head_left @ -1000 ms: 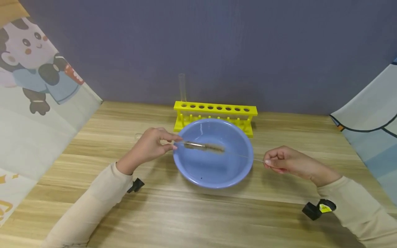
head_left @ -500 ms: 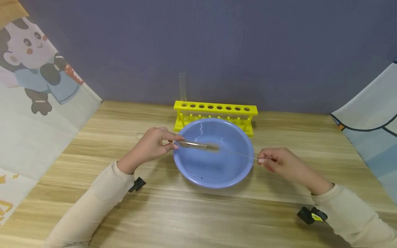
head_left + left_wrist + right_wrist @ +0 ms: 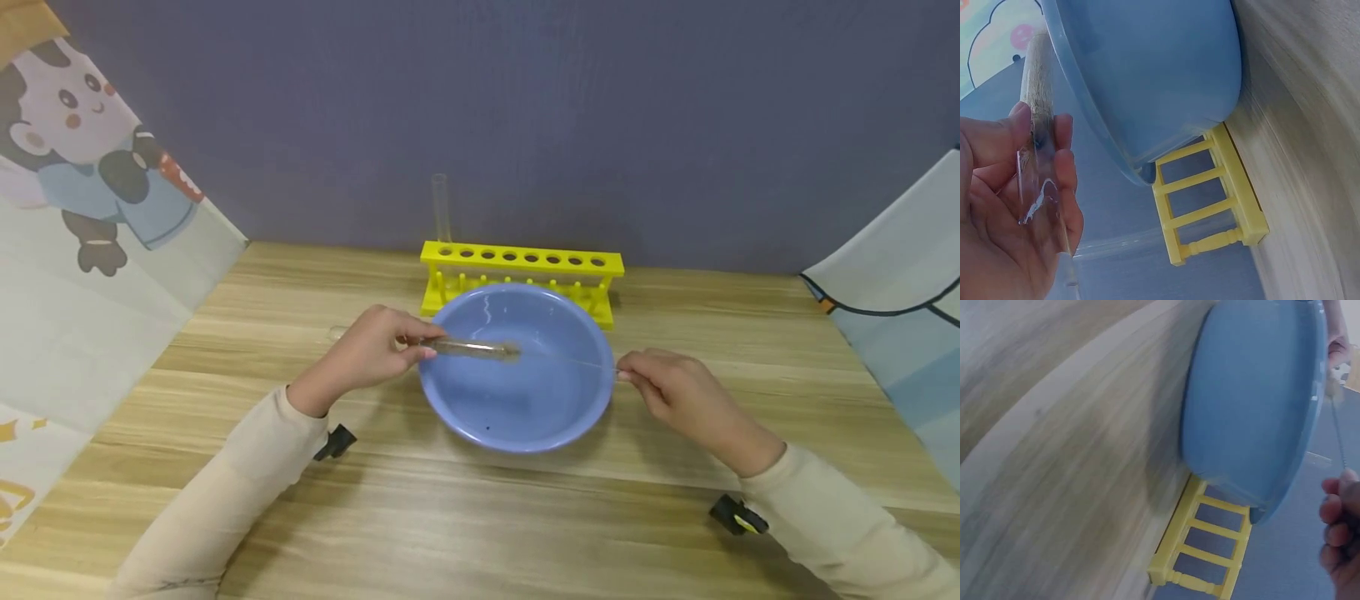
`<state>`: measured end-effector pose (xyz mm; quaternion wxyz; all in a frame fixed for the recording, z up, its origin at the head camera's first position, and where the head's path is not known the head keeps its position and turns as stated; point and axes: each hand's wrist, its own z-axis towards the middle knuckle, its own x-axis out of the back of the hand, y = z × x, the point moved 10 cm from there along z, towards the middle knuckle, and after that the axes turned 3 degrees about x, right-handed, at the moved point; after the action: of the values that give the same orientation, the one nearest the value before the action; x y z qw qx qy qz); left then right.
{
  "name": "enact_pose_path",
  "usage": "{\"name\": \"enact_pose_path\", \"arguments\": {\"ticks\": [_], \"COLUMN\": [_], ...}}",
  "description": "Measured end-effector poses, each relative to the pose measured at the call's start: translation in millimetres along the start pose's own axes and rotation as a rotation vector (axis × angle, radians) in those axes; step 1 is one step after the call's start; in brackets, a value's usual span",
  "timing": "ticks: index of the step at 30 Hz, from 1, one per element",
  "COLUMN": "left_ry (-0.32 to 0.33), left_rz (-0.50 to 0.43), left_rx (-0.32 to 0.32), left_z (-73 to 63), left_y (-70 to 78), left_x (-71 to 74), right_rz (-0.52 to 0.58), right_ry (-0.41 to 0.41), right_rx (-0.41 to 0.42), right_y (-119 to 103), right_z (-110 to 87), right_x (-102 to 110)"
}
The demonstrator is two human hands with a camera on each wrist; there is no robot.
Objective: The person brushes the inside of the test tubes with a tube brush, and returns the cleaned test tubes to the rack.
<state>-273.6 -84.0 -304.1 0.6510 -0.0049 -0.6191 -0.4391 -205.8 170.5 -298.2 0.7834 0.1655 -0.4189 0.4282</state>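
My left hand (image 3: 375,354) holds a clear glass test tube (image 3: 465,348) sideways above the blue basin (image 3: 517,425), thumb and fingers around it. The tube's rounded end shows beyond the hand at left, and its mouth points right. A brown-bristled test tube brush (image 3: 513,352) sits mostly inside the tube, its tuft just showing at the mouth. In the left wrist view the bristles (image 3: 1038,94) fill the tube ahead of the thumb. At the basin's right rim, my right hand (image 3: 678,392) pinches the brush's thin wire handle (image 3: 1339,434).
Behind the basin stands a yellow test tube rack (image 3: 525,260), with one upright clear tube (image 3: 441,208) in its leftmost hole. A dark blue panel (image 3: 517,117) rises at the back of the wooden table (image 3: 480,517). A small dark speck lies in the basin.
My right hand has moved left, and the brush has slid deeper into the tube, leaving less bristle outside the mouth. The left hand has stayed nearly in place.
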Motion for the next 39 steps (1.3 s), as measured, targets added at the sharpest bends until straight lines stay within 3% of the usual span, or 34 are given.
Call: {"name": "enact_pose_path", "arguments": {"ticks": [10, 18, 26, 31, 39], "left_ry": [-0.052, -0.123, -0.168, -0.193, -0.203], "left_rz": [-0.050, -0.081, -0.098, -0.094, -0.110], "left_rx": [0.032, 0.014, 0.013, 0.015, 0.012], "left_z": [5.8, 10.5, 14.5, 17.6, 23.4], "left_y": [1.9, 8.3, 12.4, 15.9, 25.1], "left_x": [-6.7, -15.1, -21.7, -25.9, -31.4], "right_rz": [-0.180, -0.281, -0.303, -0.323, -0.330], "right_ry": [0.170, 0.334, 0.479, 0.515, 0.527], "right_rx": [0.226, 0.398, 0.473, 0.512, 0.499], "right_y": [-10, -21, -29, -32, -32], "right_z": [-3.6, -10.1, -8.7, -9.4, -8.5], "right_x": [7, 15, 23, 26, 28]}}
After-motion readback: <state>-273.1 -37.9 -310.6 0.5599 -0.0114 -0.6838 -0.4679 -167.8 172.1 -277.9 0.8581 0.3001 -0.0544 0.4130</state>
